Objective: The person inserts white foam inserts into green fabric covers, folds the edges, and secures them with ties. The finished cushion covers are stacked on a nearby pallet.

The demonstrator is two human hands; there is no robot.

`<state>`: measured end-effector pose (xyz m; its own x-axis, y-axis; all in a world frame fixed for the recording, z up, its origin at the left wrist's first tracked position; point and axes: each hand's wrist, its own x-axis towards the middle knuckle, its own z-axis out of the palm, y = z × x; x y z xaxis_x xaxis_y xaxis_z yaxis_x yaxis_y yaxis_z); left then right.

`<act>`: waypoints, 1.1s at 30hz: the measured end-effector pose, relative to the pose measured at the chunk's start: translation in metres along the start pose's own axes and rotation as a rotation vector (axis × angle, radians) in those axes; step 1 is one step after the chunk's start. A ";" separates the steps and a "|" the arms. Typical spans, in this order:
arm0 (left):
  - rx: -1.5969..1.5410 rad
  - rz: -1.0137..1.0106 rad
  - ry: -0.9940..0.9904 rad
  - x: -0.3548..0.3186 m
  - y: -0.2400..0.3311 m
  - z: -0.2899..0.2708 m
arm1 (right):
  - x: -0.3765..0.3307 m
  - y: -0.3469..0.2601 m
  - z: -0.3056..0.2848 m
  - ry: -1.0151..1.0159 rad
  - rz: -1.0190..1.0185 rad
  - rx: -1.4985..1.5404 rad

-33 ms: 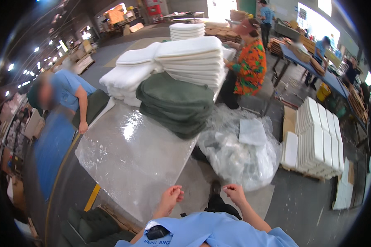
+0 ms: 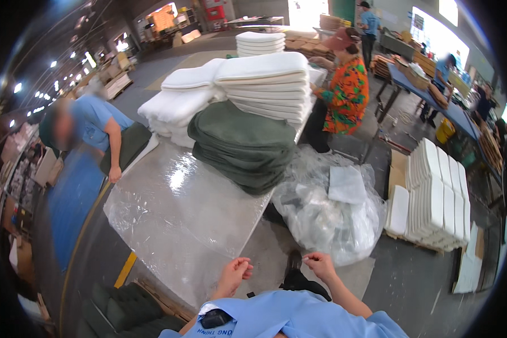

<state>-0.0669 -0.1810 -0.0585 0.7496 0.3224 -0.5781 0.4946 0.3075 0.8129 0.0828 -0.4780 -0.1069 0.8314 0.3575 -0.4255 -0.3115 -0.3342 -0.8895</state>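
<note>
My left hand (image 2: 235,276) is raised near the close right edge of the table, its fingers curled and thumb against them. My right hand (image 2: 320,265) is held up level with it, apart from it, the thumb and fingertips pinched together. Whatever either hand may hold is too small or hidden to make out. Ahead of my left hand lies the plastic-covered tabletop (image 2: 174,208). On it a stack of dark green cushion pads (image 2: 242,146) rests against piles of white foam pads (image 2: 262,84). Beyond my right hand sits a heap of clear plastic bags (image 2: 332,225).
White pads (image 2: 434,191) stand stacked on the floor at right. Dark green pads (image 2: 129,307) lie low at my left. A person in blue (image 2: 98,121) leans at the table's left side; another in an orange patterned shirt (image 2: 346,93) stands at its far right. A blue table (image 2: 428,93) stands behind.
The surroundings sit slightly further right and lower in view. Both my hands keep the same pose.
</note>
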 end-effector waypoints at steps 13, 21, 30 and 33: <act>-0.128 0.258 0.228 0.097 0.094 0.026 | 0.154 -0.233 0.119 -0.775 -0.492 -0.488; -0.218 0.186 0.394 0.101 0.096 -0.049 | 0.261 -0.147 0.093 -0.873 -0.100 -0.662; -0.202 0.076 0.498 0.133 0.125 -0.108 | 0.324 -0.129 0.098 -0.610 0.233 -0.602; -0.182 0.133 0.495 0.153 0.133 -0.115 | 0.346 -0.149 0.068 -0.719 -0.011 -1.011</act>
<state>0.0630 0.0120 -0.0473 0.4821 0.7385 -0.4714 0.2930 0.3712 0.8811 0.3854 -0.2451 -0.1330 0.2911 0.6549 -0.6974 0.4539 -0.7363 -0.5019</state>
